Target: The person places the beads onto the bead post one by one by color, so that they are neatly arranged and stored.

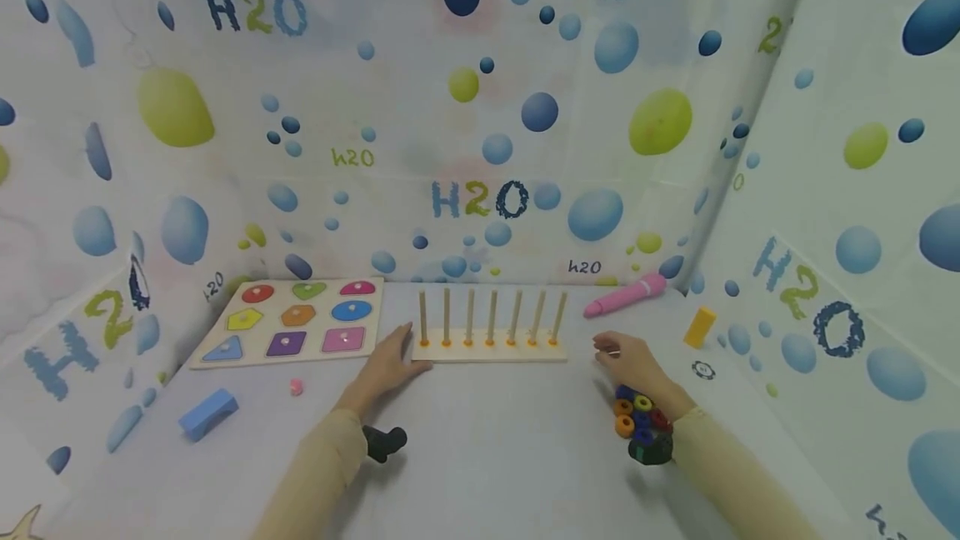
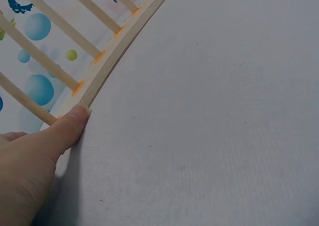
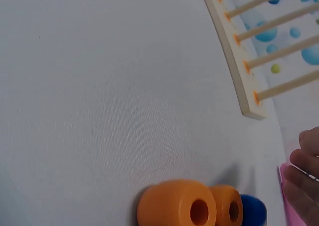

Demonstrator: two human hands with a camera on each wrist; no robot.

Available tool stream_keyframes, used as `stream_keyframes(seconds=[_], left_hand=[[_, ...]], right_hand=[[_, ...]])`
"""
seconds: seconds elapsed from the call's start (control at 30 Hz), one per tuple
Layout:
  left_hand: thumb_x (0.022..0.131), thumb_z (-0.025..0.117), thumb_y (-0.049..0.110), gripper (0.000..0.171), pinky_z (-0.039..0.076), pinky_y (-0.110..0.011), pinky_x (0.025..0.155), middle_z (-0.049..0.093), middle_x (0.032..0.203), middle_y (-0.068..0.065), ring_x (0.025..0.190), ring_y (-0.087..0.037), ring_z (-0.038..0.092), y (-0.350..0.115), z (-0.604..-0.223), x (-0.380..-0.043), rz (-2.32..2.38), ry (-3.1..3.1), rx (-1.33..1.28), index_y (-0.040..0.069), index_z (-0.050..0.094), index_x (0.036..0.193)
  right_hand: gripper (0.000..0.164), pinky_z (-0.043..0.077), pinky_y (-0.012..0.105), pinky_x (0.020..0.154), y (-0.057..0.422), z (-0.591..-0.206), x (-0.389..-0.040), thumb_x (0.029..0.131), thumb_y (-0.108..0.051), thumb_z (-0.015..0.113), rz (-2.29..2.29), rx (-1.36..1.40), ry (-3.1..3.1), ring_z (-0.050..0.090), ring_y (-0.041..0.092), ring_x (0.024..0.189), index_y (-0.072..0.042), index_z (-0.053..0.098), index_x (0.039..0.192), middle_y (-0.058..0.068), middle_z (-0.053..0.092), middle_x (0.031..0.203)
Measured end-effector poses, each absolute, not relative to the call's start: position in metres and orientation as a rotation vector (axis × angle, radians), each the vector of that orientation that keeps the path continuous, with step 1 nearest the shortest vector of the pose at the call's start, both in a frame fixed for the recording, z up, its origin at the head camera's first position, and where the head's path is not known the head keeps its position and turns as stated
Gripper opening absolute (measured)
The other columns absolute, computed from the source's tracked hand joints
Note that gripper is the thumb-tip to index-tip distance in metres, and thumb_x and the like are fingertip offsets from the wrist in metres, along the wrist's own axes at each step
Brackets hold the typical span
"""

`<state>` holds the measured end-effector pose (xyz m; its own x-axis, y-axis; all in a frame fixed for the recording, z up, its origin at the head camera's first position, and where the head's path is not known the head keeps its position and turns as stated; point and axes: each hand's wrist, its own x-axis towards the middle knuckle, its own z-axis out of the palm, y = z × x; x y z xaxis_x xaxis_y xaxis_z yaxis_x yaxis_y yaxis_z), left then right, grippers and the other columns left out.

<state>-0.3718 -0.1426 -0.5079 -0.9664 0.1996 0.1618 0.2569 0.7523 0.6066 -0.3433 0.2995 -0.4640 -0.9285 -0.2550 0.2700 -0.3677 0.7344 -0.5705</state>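
Note:
A wooden peg board (image 1: 489, 357) with a row of several upright pegs stands at the back middle of the table. My left hand (image 1: 386, 365) holds its left end, thumb (image 2: 75, 121) against the front edge and a fingertip by the back corner. None of the pegs carries a ring. My right hand (image 1: 626, 357) is to the right of the board, fingers loosely bent with nothing between them. Below that wrist lies a cluster of colored rings (image 1: 624, 426), orange, blue, yellow and red, partly hidden by the forearm. Orange rings (image 3: 174, 206) show large in the right wrist view.
Left of the peg board lies a shape puzzle board (image 1: 247, 357) with knobbed pieces. A blue block (image 1: 208, 415) and a small pink piece (image 1: 296, 387) are nearer. On the right are a pink marker-like stick (image 1: 626, 297), a yellow block (image 1: 700, 327) and a round token (image 1: 703, 370).

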Motion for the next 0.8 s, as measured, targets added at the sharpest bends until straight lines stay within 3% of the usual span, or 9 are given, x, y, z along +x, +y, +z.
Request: stream_keyframes(seconds=[0.4, 0.8], left_hand=[[0.081, 0.073, 0.039, 0.088, 0.021, -0.051, 0.112, 0.031, 0.148, -0.024, 0.136, -0.041, 0.025, -0.143, -0.503, -0.375, -1.007, -2.894, -0.357, -0.001, 0.029, 0.146], [0.084, 0.070, 0.038, 0.082, 0.021, -0.055, 0.110, 0.030, 0.146, -0.028, 0.135, -0.046, 0.025, -0.142, -0.503, -0.373, -0.997, -2.904, -0.394, -0.002, 0.031, 0.145]], right_hand=[[0.028, 0.053, 0.041, 0.085, 0.340, -0.466, -0.334, 0.093, -0.012, 0.060, 0.978, 0.394, -2.922, 0.061, 0.029, 0.102, -0.002, 0.060, 0.119, 0.013, 0.064, 0.112], [0.027, 0.053, 0.042, 0.086, 0.356, -0.479, -0.319, 0.092, -0.004, 0.056, 0.904, 0.467, -2.989, 0.061, 0.026, 0.101, -0.008, 0.063, 0.117, 0.006, 0.065, 0.111]])
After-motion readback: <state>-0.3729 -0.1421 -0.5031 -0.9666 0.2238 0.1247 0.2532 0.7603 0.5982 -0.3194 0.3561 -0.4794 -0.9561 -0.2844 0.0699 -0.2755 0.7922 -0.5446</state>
